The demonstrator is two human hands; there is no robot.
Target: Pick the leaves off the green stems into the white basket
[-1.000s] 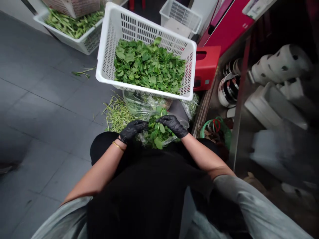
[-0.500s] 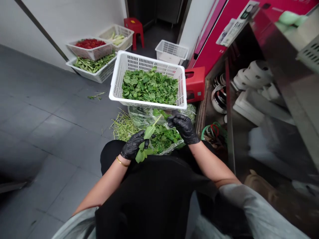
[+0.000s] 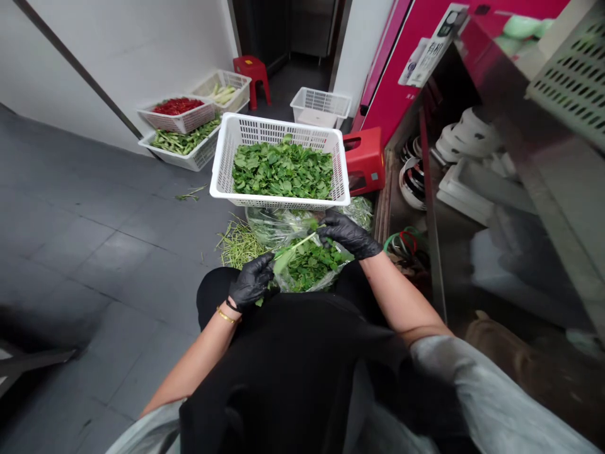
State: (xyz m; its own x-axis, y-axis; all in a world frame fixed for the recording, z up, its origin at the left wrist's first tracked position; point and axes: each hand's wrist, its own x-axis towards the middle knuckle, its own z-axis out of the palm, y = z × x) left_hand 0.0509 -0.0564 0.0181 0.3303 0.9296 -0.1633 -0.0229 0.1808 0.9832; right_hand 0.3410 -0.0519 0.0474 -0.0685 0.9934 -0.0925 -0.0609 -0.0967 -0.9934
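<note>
My left hand [image 3: 251, 282] and my right hand [image 3: 348, 234], both in black gloves, hold a thin green leafy stem [image 3: 295, 247] stretched between them. Under the hands, a clear plastic bag [image 3: 269, 228] of loose green leaves [image 3: 309, 268] rests against my lap, and my right hand is just above its edge. Ahead, a white perforated plastic basket [image 3: 278, 203] holds a heap of picked green leaves [image 3: 282, 170]. A gold bangle [image 3: 225, 315] circles my left wrist.
Bare stems [image 3: 239, 244] lie in a pile on the grey tile floor [image 3: 94, 246]. Further back stand white baskets of red chillies [image 3: 177, 107] and green beans [image 3: 182, 142], plus a red stool [image 3: 250, 79]. A red box [image 3: 365, 161] and steel shelving [image 3: 520, 126] with white containers are on the right.
The stem has swung from steep to nearly level between my hands. The leaves that hung near my left hand no longer show. The view has shifted slightly, so the basket sits a little further off.
</note>
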